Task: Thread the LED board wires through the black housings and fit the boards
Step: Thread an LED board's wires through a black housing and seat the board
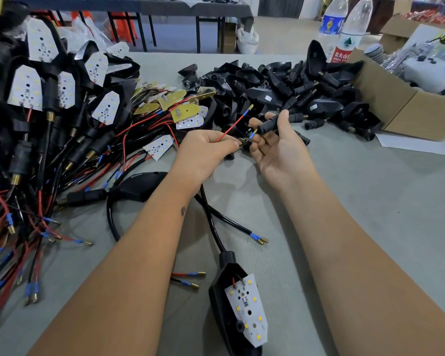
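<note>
My left hand [203,152] pinches a red wire [235,123] whose blue-sleeved brass tip points up and right. Its fingertips meet a black housing stem [246,143] with a threaded end. My right hand [278,147], palm up, grips a black housing [270,125] between thumb and fingers; a second blue-tipped wire end shows at the housing's mouth. A fitted housing with a white LED board [247,307] lies near the front edge between my forearms, its black cable running up under my left hand.
A heap of fitted housings with boards and red and black wires [49,119] fills the left. Loose LED boards [185,111] lie at centre back. Empty black housings [293,91] are piled at back right beside a cardboard box [409,109] and two water bottles [344,29].
</note>
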